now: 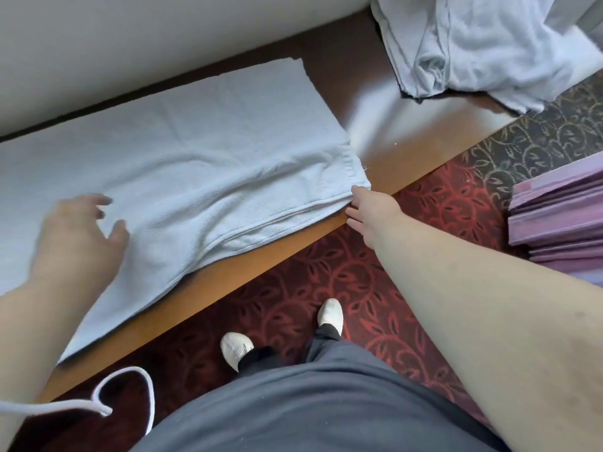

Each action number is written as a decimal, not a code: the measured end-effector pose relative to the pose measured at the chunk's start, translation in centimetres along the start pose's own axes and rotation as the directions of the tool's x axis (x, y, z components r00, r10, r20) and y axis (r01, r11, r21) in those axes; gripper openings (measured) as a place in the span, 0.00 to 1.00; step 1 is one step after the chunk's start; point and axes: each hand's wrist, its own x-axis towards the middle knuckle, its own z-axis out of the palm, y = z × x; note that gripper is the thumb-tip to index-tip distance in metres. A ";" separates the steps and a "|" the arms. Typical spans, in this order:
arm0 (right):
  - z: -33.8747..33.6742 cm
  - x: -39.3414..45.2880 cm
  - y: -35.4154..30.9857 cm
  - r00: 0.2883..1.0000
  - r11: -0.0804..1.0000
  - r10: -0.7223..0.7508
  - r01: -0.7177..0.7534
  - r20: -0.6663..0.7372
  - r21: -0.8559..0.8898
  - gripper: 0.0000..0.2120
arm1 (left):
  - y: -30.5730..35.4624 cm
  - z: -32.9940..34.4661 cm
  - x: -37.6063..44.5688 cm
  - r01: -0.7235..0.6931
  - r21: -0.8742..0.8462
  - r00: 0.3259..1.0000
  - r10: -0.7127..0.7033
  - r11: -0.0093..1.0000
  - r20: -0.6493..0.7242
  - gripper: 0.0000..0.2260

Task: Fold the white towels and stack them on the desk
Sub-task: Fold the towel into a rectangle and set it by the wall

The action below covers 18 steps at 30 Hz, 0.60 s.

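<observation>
A white towel [202,158] lies spread along the wooden desk [408,158], folded over lengthwise with its layered edge facing me. My left hand [78,236] hovers blurred over the towel's near left part, fingers spread and relaxed. At the towel's near right corner my right hand [368,213] reaches in, fingers straight, fingertips touching the layered edge by the desk's front rim. A heap of unfolded white towels [473,50] sits at the desk's far right end.
A pale wall [130,44] runs behind the desk. Red patterned carpet [326,272] lies below, with my white shoes [329,314] on it. A stack of purple folded cloth [558,216] stands at the right. A white cord [130,386] hangs at lower left.
</observation>
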 end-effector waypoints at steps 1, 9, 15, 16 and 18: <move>-0.1 0.6 -0.2 1.000 1.000 -0.010 0.010 0.012 -0.007 0.10 | 2.8 0.9 -0.6 -0.135 0.050 0.985 0.128 0.990 0.118 0.12; -1.0 3.8 -0.8 0.981 0.960 -0.193 0.183 -0.027 -0.212 0.11 | 21.5 11.9 -2.2 -0.426 0.076 0.818 0.348 0.902 0.457 0.21; -3.0 5.4 -2.2 0.838 0.757 -0.543 0.514 0.049 -0.404 0.16 | 23.8 14.4 -1.4 -0.262 0.128 0.893 0.191 0.956 0.407 0.17; -3.1 5.7 -2.2 0.863 0.744 -0.486 0.491 0.136 -0.454 0.17 | 24.0 14.5 -1.4 -0.260 0.139 0.897 0.186 0.956 0.400 0.16; -3.2 6.1 -2.3 0.894 0.690 -0.364 0.448 0.261 -0.569 0.21 | 24.5 14.7 -1.5 -0.281 0.197 0.906 0.193 0.939 0.376 0.16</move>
